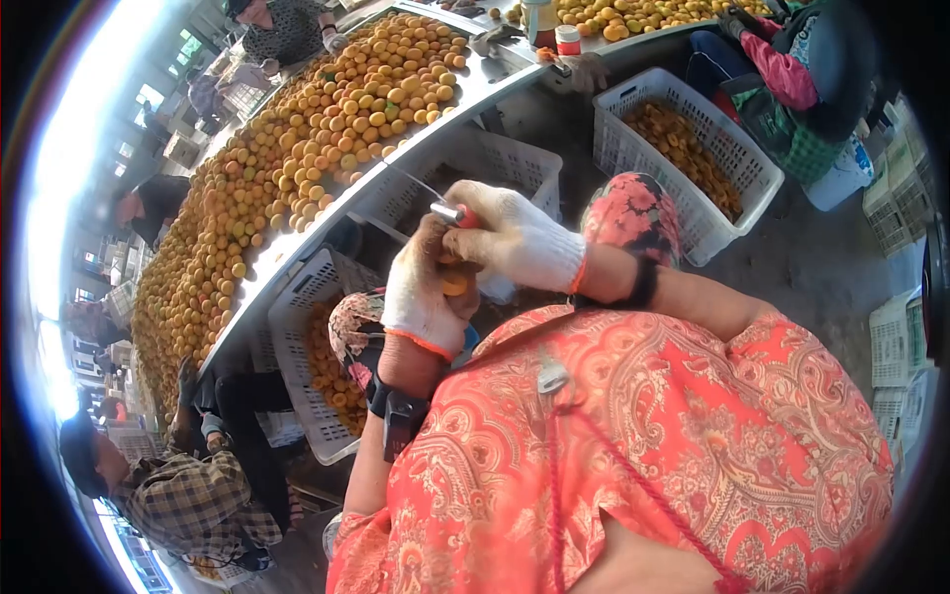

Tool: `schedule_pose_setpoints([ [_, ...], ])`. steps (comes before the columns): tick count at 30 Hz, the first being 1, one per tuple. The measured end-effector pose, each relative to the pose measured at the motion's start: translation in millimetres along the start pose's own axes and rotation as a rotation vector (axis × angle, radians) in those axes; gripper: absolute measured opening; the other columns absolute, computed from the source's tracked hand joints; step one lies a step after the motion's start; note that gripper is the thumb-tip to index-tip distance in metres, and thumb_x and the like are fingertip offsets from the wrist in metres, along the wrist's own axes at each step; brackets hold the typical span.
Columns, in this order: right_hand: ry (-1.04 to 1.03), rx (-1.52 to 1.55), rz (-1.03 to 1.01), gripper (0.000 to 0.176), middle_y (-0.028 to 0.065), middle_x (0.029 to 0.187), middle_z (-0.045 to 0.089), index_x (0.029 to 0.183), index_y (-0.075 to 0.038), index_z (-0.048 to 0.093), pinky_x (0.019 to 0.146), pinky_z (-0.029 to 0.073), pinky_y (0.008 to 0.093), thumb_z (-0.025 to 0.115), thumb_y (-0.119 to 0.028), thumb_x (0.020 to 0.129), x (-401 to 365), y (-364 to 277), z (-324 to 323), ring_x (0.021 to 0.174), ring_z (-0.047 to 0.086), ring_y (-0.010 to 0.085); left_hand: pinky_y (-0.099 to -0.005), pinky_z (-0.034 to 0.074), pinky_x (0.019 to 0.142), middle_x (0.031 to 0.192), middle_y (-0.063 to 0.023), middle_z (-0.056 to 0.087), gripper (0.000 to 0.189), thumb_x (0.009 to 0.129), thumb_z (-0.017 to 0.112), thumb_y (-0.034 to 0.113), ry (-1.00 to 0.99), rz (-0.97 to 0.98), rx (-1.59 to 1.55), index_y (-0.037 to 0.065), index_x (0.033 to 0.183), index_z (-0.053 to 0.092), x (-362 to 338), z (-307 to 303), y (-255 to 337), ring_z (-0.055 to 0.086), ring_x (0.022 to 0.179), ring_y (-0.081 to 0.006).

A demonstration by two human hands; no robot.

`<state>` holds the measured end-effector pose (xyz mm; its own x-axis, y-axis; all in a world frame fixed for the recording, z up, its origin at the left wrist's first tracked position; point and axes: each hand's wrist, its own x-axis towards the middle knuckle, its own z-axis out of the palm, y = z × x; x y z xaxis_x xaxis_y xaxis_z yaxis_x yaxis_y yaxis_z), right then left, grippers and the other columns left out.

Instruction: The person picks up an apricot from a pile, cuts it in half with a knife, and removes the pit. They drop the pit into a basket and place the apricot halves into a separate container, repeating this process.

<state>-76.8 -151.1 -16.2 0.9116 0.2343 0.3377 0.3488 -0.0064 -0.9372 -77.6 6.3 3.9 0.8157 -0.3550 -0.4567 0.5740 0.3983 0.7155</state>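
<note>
Both my hands wear stained white work gloves and meet in front of my chest. My right hand point(520, 238) is closed around a red-handled knife point(457, 213), whose thin metal blade points up and left toward the table. Against it, my left hand point(427, 287) grips an orange apricot point(455, 284), mostly hidden by the fingers. Beneath and beyond the hands stands a white plastic crate point(539, 163). By my left knee, another crate point(289, 332) holds cut apricot pieces point(333, 371).
A long metal table point(287, 252) carries a big heap of apricots point(327, 124). To the right is a crate point(752, 188) of cut apricots point(683, 153). People sit close by: one in a checked shirt point(193, 500) on the left, another in pink sleeves point(782, 74) at upper right.
</note>
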Motion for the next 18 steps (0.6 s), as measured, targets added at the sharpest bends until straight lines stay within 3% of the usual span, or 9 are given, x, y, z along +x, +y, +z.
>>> schedule_pose_setpoints([
  [2, -0.02, 0.056, 0.017, 0.023, 0.0143, 0.087, 0.065, 0.106, 0.002, 0.058, 0.076, 0.05, 0.0349, 0.064, -0.011, 0.088, -2.1, -11.5, -3.2, 0.085, 0.064, 0.0203, -0.0224, 0.019, 0.036, 0.056, 0.0068, 0.045, 0.024, 0.097, 0.061, 0.04, 0.12, 0.049, -0.029, 0.019, 0.086, 0.059, -9.4, 23.0, 0.3, 0.033, 0.037, -0.0078],
  [4, -0.055, 0.058, -0.007, 0.019, 0.0109, 0.088, 0.065, 0.106, 0.001, 0.058, 0.076, 0.05, 0.0321, 0.061, -0.009, 0.091, -4.0, -11.7, -6.6, 0.087, 0.062, 0.0145, -0.0239, 0.018, 0.035, 0.055, 0.006, 0.045, 0.026, 0.098, 0.057, 0.041, 0.019, -0.008, -0.108, 0.018, 0.086, 0.059, -5.6, 10.3, -2.3, 0.031, 0.037, -0.0087],
  [6, -0.084, 0.099, 0.006, 0.019, 0.0125, 0.088, 0.065, 0.105, 0.002, 0.058, 0.077, 0.051, 0.0339, 0.061, -0.01, 0.09, -6.6, -14.6, -9.7, 0.087, 0.063, 0.0172, -0.024, 0.019, 0.036, 0.055, 0.0052, 0.045, 0.028, 0.1, 0.054, 0.042, -0.084, -0.009, -0.15, 0.018, 0.086, 0.059, -0.6, 1.4, -5.9, 0.032, 0.037, -0.009],
  [7, -0.078, 0.101, 0.014, 0.019, 0.0125, 0.088, 0.065, 0.105, 0.002, 0.058, 0.077, 0.051, 0.0339, 0.061, -0.01, 0.09, -7.5, -15.4, -11.3, 0.087, 0.063, 0.0172, -0.0207, 0.022, 0.036, 0.07, 0.0011, 0.06, 0.028, 0.096, 0.062, 0.042, -0.159, -0.005, -0.191, 0.014, 0.093, 0.06, -0.3, -1.9, -7.0, 0.041, 0.041, -0.0076],
  [8, -0.079, 0.058, -0.003, 0.019, 0.0142, 0.089, 0.065, 0.104, 0.002, 0.058, 0.078, 0.051, 0.035, 0.061, -0.01, 0.09, -8.4, -15.9, -12.5, 0.087, 0.064, 0.0199, -0.0207, 0.022, 0.036, 0.07, 0.0011, 0.06, 0.028, 0.096, 0.062, 0.042, -0.157, -0.013, -0.189, 0.014, 0.093, 0.06, -1.6, -1.8, -10.3, 0.041, 0.041, -0.0076],
  [10, -0.077, 0.016, -0.022, 0.02, 0.0159, 0.089, 0.065, 0.104, 0.002, 0.058, 0.078, 0.051, 0.0362, 0.061, -0.011, 0.09, -9.5, -14.9, -14.6, 0.087, 0.065, 0.0225, -0.0214, 0.023, 0.036, 0.07, 0.0007, 0.06, 0.029, 0.096, 0.062, 0.043, -0.12, 0.07, -0.101, 0.014, 0.094, 0.061, -5.8, 2.9, -11.7, 0.041, 0.041, -0.0083],
  [16, -0.109, -0.058, -0.006, 0.021, 0.022, 0.091, 0.066, 0.102, 0.001, 0.057, 0.077, 0.051, 0.0412, 0.061, -0.014, 0.089, -14.2, -15.7, -20.6, 0.089, 0.067, 0.0341, -0.0244, 0.024, 0.036, 0.066, -0.0001, 0.057, 0.034, 0.096, 0.06, 0.05, 0.053, 0.012, -0.041, 0.016, 0.094, 0.06, -6.6, 14.3, -12.5, 0.041, 0.04, -0.0118],
  [18, -0.063, -0.267, -0.067, 0.022, 0.0254, 0.092, 0.065, 0.101, 0.002, 0.056, 0.078, 0.05, 0.044, 0.062, -0.016, 0.089, -12.9, -11.3, -18.7, 0.092, 0.065, 0.0406, -0.0254, 0.025, 0.036, 0.065, -0.0005, 0.056, 0.035, 0.096, 0.058, 0.051, 0.119, -0.006, -0.02, 0.017, 0.093, 0.06, -6.6, 22.3, -13.1, 0.041, 0.04, -0.013],
])
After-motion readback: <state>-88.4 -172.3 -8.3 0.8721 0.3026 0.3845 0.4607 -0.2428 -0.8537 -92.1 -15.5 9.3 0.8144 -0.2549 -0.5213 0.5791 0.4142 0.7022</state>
